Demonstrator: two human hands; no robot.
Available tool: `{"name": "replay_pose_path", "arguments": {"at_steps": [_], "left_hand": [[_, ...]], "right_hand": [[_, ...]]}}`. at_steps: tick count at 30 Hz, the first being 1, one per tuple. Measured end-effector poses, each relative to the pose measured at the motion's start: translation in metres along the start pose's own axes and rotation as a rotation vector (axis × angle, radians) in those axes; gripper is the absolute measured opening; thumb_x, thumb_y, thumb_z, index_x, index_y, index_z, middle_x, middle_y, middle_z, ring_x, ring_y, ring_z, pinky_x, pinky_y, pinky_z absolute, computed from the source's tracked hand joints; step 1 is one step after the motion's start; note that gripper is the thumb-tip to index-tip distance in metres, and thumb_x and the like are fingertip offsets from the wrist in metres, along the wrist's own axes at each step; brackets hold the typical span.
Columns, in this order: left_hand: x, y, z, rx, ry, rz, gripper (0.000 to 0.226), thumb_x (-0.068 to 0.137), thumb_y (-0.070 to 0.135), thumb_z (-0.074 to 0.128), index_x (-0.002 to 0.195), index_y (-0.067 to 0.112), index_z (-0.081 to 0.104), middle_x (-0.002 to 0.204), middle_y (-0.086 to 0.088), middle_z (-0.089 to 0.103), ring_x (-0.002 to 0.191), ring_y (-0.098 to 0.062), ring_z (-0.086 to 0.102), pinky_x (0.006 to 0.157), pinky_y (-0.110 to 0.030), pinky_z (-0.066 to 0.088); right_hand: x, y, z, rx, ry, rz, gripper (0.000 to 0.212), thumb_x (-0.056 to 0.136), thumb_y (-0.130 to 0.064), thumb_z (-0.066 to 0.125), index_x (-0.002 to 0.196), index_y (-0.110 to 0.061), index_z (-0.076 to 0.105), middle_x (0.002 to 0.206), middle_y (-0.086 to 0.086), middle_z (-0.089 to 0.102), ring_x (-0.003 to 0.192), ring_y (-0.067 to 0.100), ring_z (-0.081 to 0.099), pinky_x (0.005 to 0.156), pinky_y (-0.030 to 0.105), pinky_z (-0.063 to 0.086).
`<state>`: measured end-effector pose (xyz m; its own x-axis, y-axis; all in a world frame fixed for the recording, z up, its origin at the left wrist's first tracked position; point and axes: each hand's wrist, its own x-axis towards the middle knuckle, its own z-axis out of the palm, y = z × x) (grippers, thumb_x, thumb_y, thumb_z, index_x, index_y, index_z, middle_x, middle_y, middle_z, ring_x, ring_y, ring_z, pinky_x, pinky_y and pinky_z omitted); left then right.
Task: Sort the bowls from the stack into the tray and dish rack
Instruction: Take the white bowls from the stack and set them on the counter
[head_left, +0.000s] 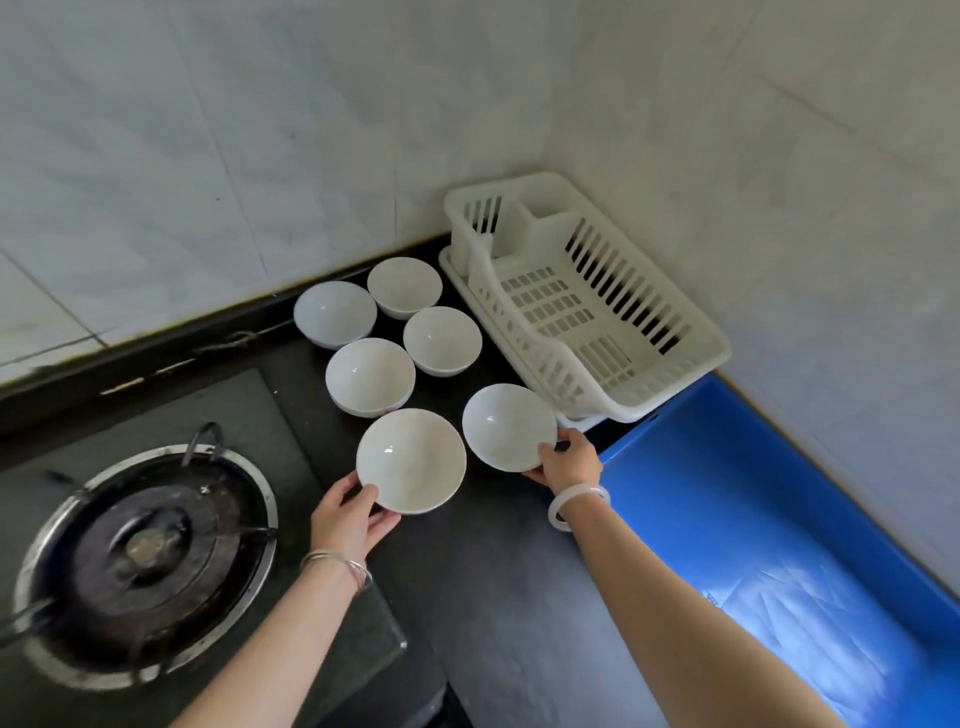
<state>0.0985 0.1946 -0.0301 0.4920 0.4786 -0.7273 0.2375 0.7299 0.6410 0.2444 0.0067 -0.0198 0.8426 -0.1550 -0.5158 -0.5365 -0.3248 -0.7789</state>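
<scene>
Several white bowls stand on the dark counter. My left hand (349, 519) grips the near rim of one white bowl (410, 460). My right hand (566, 460) grips the right rim of another white bowl (506, 423). Behind them stand more bowls: one in the middle (370, 375), one to its right (442, 339), one at the back left (335, 313) and one at the back (404, 285). The white plastic dish rack (698, 353) sits in the corner, with nothing in it. The blue tray (691, 499) lies to the right, in front of the rack.
A gas stove burner (143, 558) on a glass hob fills the left foreground. Tiled walls (260, 130) close the back and right. Dark counter (498, 597) runs between my arms.
</scene>
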Motion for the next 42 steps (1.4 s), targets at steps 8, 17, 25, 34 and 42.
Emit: {"name": "replay_pose_path", "arguments": {"at_steps": [8,17,25,34,42], "left_hand": [[0.007,-0.002,-0.003,-0.02,-0.005,-0.035,0.036,0.088,0.005,0.055,0.122,0.014,0.053,0.11,-0.014,0.059,0.093,-0.033,0.062,0.077,-0.038,0.053],[0.006,-0.008,-0.001,-0.063,-0.015,-0.066,0.036,0.089,0.014,0.055,0.125,0.011,0.054,0.118,-0.015,0.06,0.089,-0.028,0.065,0.074,-0.036,0.054],[0.008,-0.007,0.007,-0.101,-0.011,-0.053,0.039,0.09,0.011,0.055,0.128,0.008,0.051,0.123,-0.016,0.057,0.085,-0.024,0.064,0.075,-0.037,0.053],[0.006,-0.007,0.007,-0.097,0.001,-0.048,0.04,0.09,0.013,0.055,0.129,0.008,0.05,0.125,-0.016,0.057,0.086,-0.024,0.064,0.078,-0.039,0.053],[-0.007,-0.013,0.011,-0.037,0.01,0.005,0.038,0.091,0.021,0.054,0.129,0.014,0.052,0.121,-0.009,0.057,0.098,-0.024,0.063,0.073,-0.028,0.056]], "right_hand": [[0.007,0.008,0.012,0.04,0.006,0.017,0.018,0.088,-0.006,0.058,0.104,-0.012,0.054,0.112,0.007,0.054,0.093,0.028,0.059,0.044,0.023,0.055],[0.012,0.014,0.017,0.216,-0.059,0.148,0.02,0.093,-0.013,0.055,0.112,-0.017,0.054,0.118,0.011,0.058,0.087,0.023,0.065,0.052,0.026,0.058],[0.021,0.002,0.029,0.332,-0.141,0.193,0.031,0.094,-0.008,0.051,0.125,-0.011,0.052,0.115,0.013,0.062,0.089,0.027,0.067,0.065,0.034,0.059],[0.022,0.002,0.03,0.285,-0.166,0.185,0.036,0.096,-0.011,0.048,0.133,-0.012,0.047,0.117,0.013,0.062,0.088,0.025,0.068,0.068,0.033,0.057],[0.006,0.004,0.02,0.226,-0.323,0.185,0.046,0.099,-0.027,0.044,0.143,-0.023,0.035,0.138,0.012,0.051,0.109,0.029,0.06,0.086,0.038,0.05]]}}
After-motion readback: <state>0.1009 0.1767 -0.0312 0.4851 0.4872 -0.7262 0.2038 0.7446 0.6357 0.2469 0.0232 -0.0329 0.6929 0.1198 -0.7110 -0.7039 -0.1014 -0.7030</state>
